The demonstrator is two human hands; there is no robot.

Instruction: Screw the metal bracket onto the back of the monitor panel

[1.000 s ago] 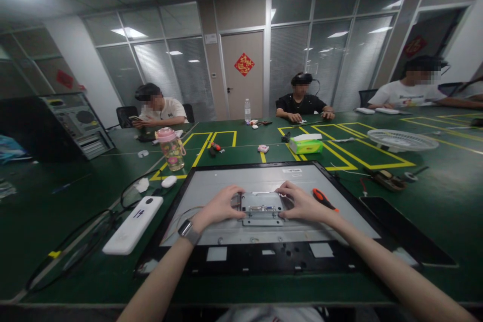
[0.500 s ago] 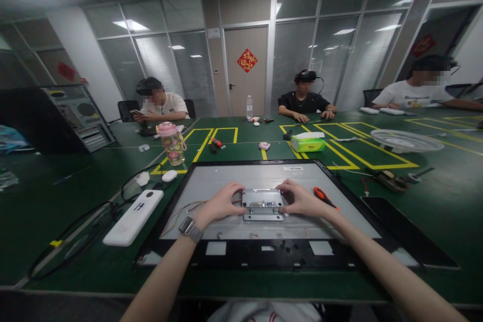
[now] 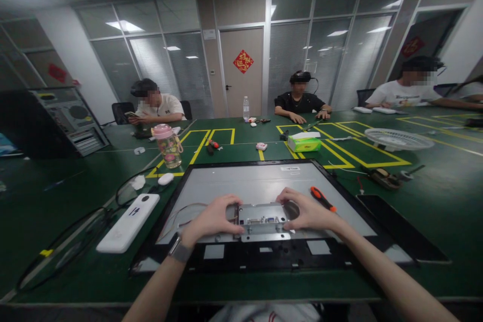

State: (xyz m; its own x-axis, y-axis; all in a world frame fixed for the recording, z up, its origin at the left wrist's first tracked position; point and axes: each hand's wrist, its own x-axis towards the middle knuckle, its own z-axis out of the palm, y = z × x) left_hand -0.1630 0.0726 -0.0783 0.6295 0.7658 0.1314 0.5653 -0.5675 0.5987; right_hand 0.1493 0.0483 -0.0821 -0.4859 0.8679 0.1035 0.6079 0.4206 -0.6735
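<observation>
Between my two hands is a silvery metal bracket (image 3: 263,215) with video ports along its face, over the near half of a flat display panel (image 3: 226,178). My left hand (image 3: 219,217) grips the bracket's left end, thumb at the front and fingers behind. At the right end, my right hand (image 3: 304,211) holds it the same way, fingers curled round the edge. Thin wires (image 3: 181,211) run leftward from the bracket across the panel. An orange-and-black screwdriver (image 3: 322,198) lies on the panel, right of my right hand. Whether the bracket touches the panel I cannot tell.
Left of the panel lie a white power bank (image 3: 128,224), black cables (image 3: 81,231) and a pink-lidded bottle (image 3: 168,146). On the right are a dark flat slab (image 3: 400,226) and a tape measure (image 3: 383,177). A green tissue pack (image 3: 304,143) stands beyond. Several people sit across the table.
Both hands have brought the bracket nearer to me, toward the panel's front edge. The view has shifted slightly. The screwdriver stays at the same spot on the panel.
</observation>
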